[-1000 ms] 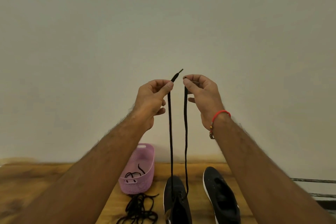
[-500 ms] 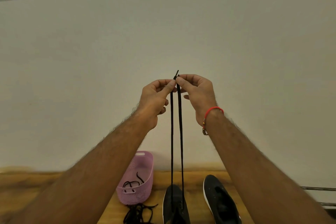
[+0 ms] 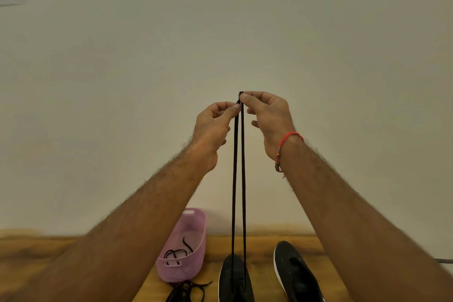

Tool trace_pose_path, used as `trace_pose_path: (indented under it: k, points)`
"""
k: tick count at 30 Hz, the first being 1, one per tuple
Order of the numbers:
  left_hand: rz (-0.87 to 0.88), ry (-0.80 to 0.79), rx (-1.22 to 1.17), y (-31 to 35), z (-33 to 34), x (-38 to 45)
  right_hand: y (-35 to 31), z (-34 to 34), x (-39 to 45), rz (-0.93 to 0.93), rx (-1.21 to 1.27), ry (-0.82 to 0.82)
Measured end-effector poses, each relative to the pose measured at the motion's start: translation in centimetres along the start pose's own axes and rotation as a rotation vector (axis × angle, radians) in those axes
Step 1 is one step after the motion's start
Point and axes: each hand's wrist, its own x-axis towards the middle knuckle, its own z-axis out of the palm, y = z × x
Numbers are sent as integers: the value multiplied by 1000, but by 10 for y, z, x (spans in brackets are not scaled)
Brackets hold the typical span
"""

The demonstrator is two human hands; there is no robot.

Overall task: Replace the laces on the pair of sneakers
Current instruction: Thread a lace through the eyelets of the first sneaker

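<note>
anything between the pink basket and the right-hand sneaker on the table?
Yes, in the head view: the other sneaker stands between the pink basket and the right-hand sneaker, with two black lace strands rising from it to both hands.

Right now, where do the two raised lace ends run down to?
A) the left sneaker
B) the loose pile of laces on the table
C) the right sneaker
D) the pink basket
A: both strands of the lace, pinched together at the top by the left hand and right hand, drop straight into the left sneaker, not the right sneaker or the basket.
</note>
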Motion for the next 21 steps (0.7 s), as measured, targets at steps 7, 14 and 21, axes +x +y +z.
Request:
trace_pose_path:
  k: [7, 14, 21]
  points:
    - [32, 12, -11, 7, 0, 2, -7, 2, 4, -16, -5, -7]
    - [31, 4, -18, 12, 0, 2, -9, 2, 5, -8, -2, -17]
    - [44, -3, 16, 12, -3, 2, -7, 1, 7, -5, -15, -23]
